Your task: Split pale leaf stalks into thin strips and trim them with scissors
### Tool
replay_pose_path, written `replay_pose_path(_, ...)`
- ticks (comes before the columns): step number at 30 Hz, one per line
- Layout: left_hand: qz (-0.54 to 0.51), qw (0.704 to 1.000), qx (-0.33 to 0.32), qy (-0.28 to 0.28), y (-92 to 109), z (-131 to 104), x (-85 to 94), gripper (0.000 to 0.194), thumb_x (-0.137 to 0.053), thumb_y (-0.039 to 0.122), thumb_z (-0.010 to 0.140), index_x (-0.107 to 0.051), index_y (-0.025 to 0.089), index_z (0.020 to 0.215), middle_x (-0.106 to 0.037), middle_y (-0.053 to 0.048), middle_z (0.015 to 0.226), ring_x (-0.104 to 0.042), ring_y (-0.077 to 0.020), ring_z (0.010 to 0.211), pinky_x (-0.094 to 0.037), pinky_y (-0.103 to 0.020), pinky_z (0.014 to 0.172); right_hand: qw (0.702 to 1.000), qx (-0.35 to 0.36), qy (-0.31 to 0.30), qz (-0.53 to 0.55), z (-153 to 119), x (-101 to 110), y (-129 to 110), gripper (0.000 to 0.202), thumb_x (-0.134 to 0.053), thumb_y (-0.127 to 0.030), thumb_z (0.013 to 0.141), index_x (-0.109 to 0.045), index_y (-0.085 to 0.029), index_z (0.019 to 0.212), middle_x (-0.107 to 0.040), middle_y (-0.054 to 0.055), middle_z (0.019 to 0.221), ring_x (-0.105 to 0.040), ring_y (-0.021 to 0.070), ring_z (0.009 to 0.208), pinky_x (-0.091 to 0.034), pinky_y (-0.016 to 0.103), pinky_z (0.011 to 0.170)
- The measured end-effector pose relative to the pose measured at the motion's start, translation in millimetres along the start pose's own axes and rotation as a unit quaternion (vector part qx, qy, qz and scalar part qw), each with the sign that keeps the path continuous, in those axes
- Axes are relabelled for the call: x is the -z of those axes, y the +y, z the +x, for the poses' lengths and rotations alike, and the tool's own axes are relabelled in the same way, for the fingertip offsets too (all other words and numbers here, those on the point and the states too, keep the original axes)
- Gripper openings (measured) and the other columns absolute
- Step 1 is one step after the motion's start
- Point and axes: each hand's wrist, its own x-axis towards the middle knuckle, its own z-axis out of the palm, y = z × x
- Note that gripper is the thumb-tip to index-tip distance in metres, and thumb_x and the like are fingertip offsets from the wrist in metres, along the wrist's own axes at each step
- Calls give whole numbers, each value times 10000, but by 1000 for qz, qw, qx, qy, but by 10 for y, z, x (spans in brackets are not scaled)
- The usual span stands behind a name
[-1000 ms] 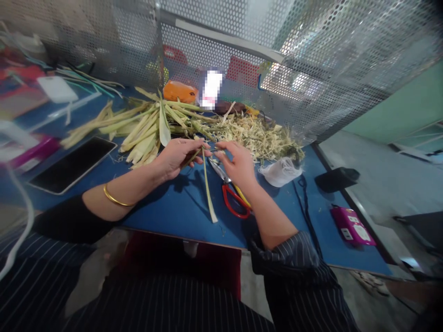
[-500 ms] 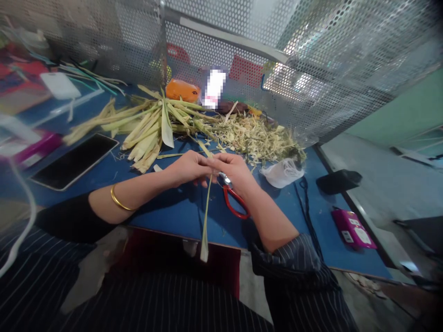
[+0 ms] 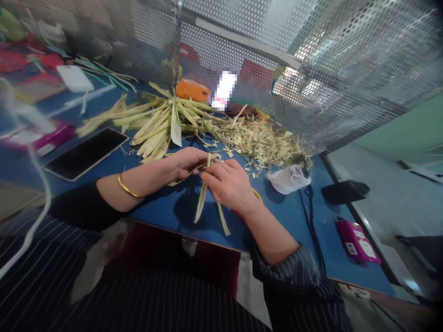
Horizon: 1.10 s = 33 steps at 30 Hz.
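Pale green leaf strips [image 3: 201, 203] are pinched between my two hands, their ends hanging over the blue table. My left hand [image 3: 188, 163] holds them from the left, fingers closed. My right hand [image 3: 230, 184] grips them from the right, knuckles up, and hides part of them. Beneath my right hand, only bits of the red scissors [image 3: 238, 215] show. A bundle of long leaves [image 3: 155, 124] lies beyond my left hand. Farther right is a heap of leaf scraps [image 3: 266, 140], with a roll of white string [image 3: 289, 179] in front of it.
A black phone [image 3: 86, 153] lies at the left near a white cable [image 3: 44, 184]. An orange packet [image 3: 192, 90] and a lit screen stand by the perforated metal panel [image 3: 235, 41]. At the right are a black case [image 3: 345, 186] and a purple packet [image 3: 360, 242].
My right hand has turned over and covers most of the scissors. The strips now hang in separate ends instead of one long length. The whole view has shifted slightly.
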Motion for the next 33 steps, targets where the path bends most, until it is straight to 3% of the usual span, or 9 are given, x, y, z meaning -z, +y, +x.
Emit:
replay_pose_path(4, -104, 994, 5, -13, 97, -20, -9, 152, -651, 85, 718, -594, 134, 586, -540, 2, 526, -429, -46, 417, -299, -145, 341, 985, 79, -59, -139, 15, -8, -11, 199, -432, -155, 947, -625, -172, 905, -618, 56, 847, -519, 188, 861, -360, 351, 792)
replay_pose_path(9, -185, 983, 0, 23, 150, -69, -72, 154, -545, 46, 822, -649, 123, 738, -633, -28, 616, -589, -93, 577, -523, -183, 579, 982, 76, -77, -158, 11, 1, 23, 221, -412, -158, 954, -632, -142, 954, -633, 81, 903, -521, 214, 958, -367, 367, 837)
replay_pose_path(16, -147, 988, -36, -33, 45, -47, -76, 77, -591, 102, 795, -635, 92, 732, -652, -52, 681, -609, -113, 600, -502, -214, 552, 986, 67, -9, -155, 9, -115, -44, 253, -437, -147, 940, -593, -161, 1139, -624, 52, 873, -526, 184, 832, -390, 384, 856)
replay_pose_path(20, -118, 991, -51, 21, -10, -81, -176, 81, -685, 137, 723, -628, 99, 680, -624, -31, 633, -568, -92, 544, -448, -195, 491, 987, 63, -2, -151, 14, -197, -78, 203, -432, -137, 936, -625, -194, 960, -602, 27, 794, -520, 172, 773, -394, 378, 870)
replay_pose_path(23, -94, 991, -82, 53, 10, -110, -211, 54, -699, 115, 707, -660, 84, 725, -655, -38, 683, -593, -85, 583, -478, -188, 556, 993, -51, 88, -55, -15, -191, -46, 148, -462, -166, 930, -603, -205, 909, -634, 33, 838, -559, 165, 827, -414, 339, 835)
replay_pose_path(25, -66, 991, -100, 66, 37, -123, -202, 90, -711, 134, 714, -686, 83, 784, -687, -53, 736, -624, -93, 619, -508, -198, 612, 963, -202, 170, 53, -36, -182, -1, 106, -486, -214, 927, -584, -202, 890, -642, 42, 858, -585, 161, 833, -439, 316, 789)
replay_pose_path(28, -30, 990, -112, 75, 64, -127, -177, 167, -717, 233, 752, -710, 100, 852, -717, -73, 794, -666, -113, 655, -536, -215, 641, 860, -402, 231, 214, -48, -206, 71, 106, -546, -292, 893, -566, -199, 845, -636, 28, 796, -593, 149, 733, -463, 290, 697)
replay_pose_path(31, -11, 988, -122, 92, 59, -121, -173, 180, -716, 279, 767, -718, 115, 841, -723, -77, 786, -669, -112, 635, -535, -207, 604, 782, -480, 227, 326, -40, -254, 109, 134, -588, -326, 850, -559, -204, 800, -632, 3, 735, -593, 147, 698, -477, 291, 687)
replay_pose_path(33, 6, 988, -128, 92, 47, -118, -179, 187, -731, 294, 754, -722, 121, 824, -724, -76, 779, -664, -108, 619, -534, -206, 597, 770, -474, 232, 359, -34, -274, 113, 130, -583, -323, 847, -561, -203, 803, -652, 9, 776, -610, 147, 733, -489, 301, 725)
